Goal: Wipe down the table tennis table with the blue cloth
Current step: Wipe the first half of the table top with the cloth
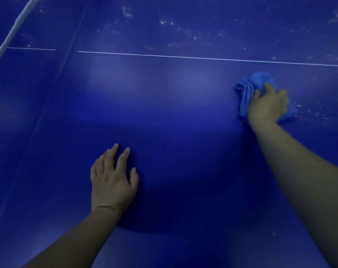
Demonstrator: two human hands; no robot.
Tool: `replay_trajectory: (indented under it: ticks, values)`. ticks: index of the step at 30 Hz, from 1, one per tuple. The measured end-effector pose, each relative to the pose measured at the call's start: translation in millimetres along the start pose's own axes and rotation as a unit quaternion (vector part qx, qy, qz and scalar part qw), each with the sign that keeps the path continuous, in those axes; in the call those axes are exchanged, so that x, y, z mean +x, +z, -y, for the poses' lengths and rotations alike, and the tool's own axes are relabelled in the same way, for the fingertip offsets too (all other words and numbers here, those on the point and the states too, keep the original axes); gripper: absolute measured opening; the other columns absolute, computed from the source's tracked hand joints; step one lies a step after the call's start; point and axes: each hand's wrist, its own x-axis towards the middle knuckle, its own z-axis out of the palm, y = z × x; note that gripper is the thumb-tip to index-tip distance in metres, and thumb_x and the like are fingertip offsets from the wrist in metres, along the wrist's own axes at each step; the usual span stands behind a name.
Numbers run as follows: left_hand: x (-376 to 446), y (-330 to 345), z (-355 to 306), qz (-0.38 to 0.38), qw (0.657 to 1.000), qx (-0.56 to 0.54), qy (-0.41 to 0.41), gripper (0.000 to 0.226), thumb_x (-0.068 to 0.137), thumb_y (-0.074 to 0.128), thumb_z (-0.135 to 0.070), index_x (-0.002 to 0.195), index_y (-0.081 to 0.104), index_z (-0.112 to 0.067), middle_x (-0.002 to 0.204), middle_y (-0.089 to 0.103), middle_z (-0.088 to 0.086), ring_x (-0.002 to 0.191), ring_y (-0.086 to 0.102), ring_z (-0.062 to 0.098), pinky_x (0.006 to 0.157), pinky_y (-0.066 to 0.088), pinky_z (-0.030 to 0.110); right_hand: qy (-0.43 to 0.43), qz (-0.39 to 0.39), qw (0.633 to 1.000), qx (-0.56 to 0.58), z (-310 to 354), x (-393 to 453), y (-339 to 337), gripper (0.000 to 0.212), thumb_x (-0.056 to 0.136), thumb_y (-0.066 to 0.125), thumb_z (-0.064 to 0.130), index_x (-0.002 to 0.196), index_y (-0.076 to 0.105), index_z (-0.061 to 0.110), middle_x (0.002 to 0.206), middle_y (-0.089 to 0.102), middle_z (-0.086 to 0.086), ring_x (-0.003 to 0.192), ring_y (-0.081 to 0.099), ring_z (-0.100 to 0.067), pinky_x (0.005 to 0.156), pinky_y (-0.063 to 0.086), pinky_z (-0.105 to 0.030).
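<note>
Two bare hands work the table tennis table (183, 151): left hand (114, 180) flat, fingers spread, apparently for support, right hand (268, 105) gripping the bunched blue cloth (245, 89) beside white specks (309, 113).

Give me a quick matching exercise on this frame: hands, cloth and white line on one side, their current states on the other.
1. left hand
2. right hand
3. blue cloth
4. white line

A. bunched under a hand
B. fingers spread on the table
C. runs across the table beyond both hands
D. grips the cloth

Pairs: 1-B, 2-D, 3-A, 4-C
</note>
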Motion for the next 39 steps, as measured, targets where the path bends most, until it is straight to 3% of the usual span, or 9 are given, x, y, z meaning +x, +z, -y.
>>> replay_trajectory:
  ticks: [2, 7, 14, 21, 24, 28, 34, 36, 39]
  values:
    - [-0.8, -1.9, -1.1, 0.003, 1.0, -0.002, -0.002, 0.061, 0.089, 0.032, -0.046, 0.142, 0.045, -0.019, 0.153, 0.032, 0.007, 0.14, 0.028, 0.03, 0.116, 0.021, 0.052, -0.023, -0.013, 1.0, 0.008, -4.1, -52.1, -6.8, 0.034, 0.091, 0.053, 0.029, 0.122, 0.061, 0.017, 0.114, 0.052, -0.022, 0.104, 0.05, -0.041, 0.09, 0.037, -0.046]
    - [-0.2, -3.6, -3.0, 0.01, 1.0, -0.012, -0.012, 0.059, 0.089, 0.038, -0.043, 0.144, 0.043, -0.02, 0.155, 0.029, 0.007, 0.142, 0.024, 0.03, 0.118, 0.017, 0.051, -0.305, 0.094, 0.946, 0.063, 10.6, -139.1, -10.1, 0.031, 0.086, 0.064, 0.019, 0.117, 0.068, 0.015, 0.096, 0.056, -0.016, 0.089, 0.054, -0.036, 0.076, 0.043, -0.045]
    - [-1.5, -3.5, -4.0, 0.007, 1.0, -0.02, -0.011, 0.06, 0.089, 0.036, -0.044, 0.144, 0.042, -0.02, 0.156, 0.028, 0.006, 0.143, 0.023, 0.029, 0.117, 0.016, 0.05, -0.043, -0.023, 0.999, 0.018, -47.7, -108.5, -40.6, 0.036, 0.09, 0.058, 0.021, 0.125, 0.062, 0.013, 0.106, 0.053, -0.022, 0.095, 0.052, -0.039, 0.084, 0.038, -0.043]
    - [-1.7, -0.7, -1.1, 0.002, 1.0, -0.021, -0.006, 0.056, 0.093, 0.04, -0.041, 0.145, 0.04, -0.02, 0.156, 0.027, 0.007, 0.143, 0.021, 0.029, 0.118, 0.015, 0.05, -0.309, 0.107, 0.944, 0.039, -26.6, -175.3, -45.4, 0.029, 0.084, 0.065, 0.016, 0.113, 0.07, 0.011, 0.092, 0.057, -0.019, 0.083, 0.056, -0.038, 0.069, 0.045, -0.045]
    - [-2.4, 3.0, 1.0, -0.006, 1.0, -0.021, -0.006, 0.052, 0.096, 0.048, -0.036, 0.145, 0.04, -0.021, 0.156, 0.026, 0.006, 0.143, 0.02, 0.029, 0.118, 0.015, 0.05, -0.153, 0.042, 0.987, 0.021, -55.1, -134.5, -51.2, 0.034, 0.09, 0.06, 0.021, 0.123, 0.064, 0.012, 0.107, 0.055, -0.022, 0.097, 0.054, -0.04, 0.085, 0.042, -0.046]
    - [-0.9, 5.0, 2.0, -0.013, 1.0, -0.023, 0.002, 0.054, 0.094, 0.041, -0.04, 0.144, 0.039, -0.021, 0.155, 0.027, 0.007, 0.142, 0.021, 0.029, 0.117, 0.015, 0.05, -0.02, -0.042, 0.999, 0.007, -78.4, -170.0, -66.2, 0.033, 0.088, 0.062, 0.016, 0.12, 0.065, 0.012, 0.097, 0.053, -0.021, 0.085, 0.053, -0.037, 0.073, 0.04, -0.04]
    - [-1.3, 7.3, 3.3, -0.023, 0.999, -0.029, 0.007, 0.052, 0.095, 0.044, -0.038, 0.144, 0.039, -0.022, 0.155, 0.026, 0.006, 0.142, 0.02, 0.028, 0.117, 0.015, 0.051, -0.327, 0.119, 0.935, 0.072, -39.3, -239.6, -62.9, 0.028, 0.081, 0.066, 0.012, 0.108, 0.071, 0.009, 0.083, 0.056, -0.017, 0.073, 0.055, -0.034, 0.061, 0.045, -0.041]
    - [-1.7, 8.4, 4.0, -0.029, 0.999, -0.029, 0.013, 0.052, 0.095, 0.044, -0.038, 0.144, 0.039, -0.021, 0.155, 0.027, 0.007, 0.142, 0.021, 0.03, 0.117, 0.016, 0.051, -0.276, 0.091, 0.955, 0.058, -51.2, -216.7, -66.0, 0.028, 0.083, 0.066, 0.011, 0.111, 0.07, 0.007, 0.088, 0.058, -0.021, 0.08, 0.057, -0.038, 0.069, 0.047, -0.045]
    - [-1.7, 8.3, 3.4, -0.042, 0.998, -0.029, 0.021, 0.052, 0.094, 0.046, -0.037, 0.143, 0.041, -0.019, 0.154, 0.029, 0.008, 0.14, 0.024, 0.032, 0.116, 0.018, 0.051, -0.049, 0.007, 0.998, 0.035, -100.8, -200.7, -86.0, 0.033, 0.089, 0.061, 0.015, 0.121, 0.065, 0.01, 0.101, 0.054, -0.021, 0.091, 0.054, -0.038, 0.082, 0.043, -0.042]
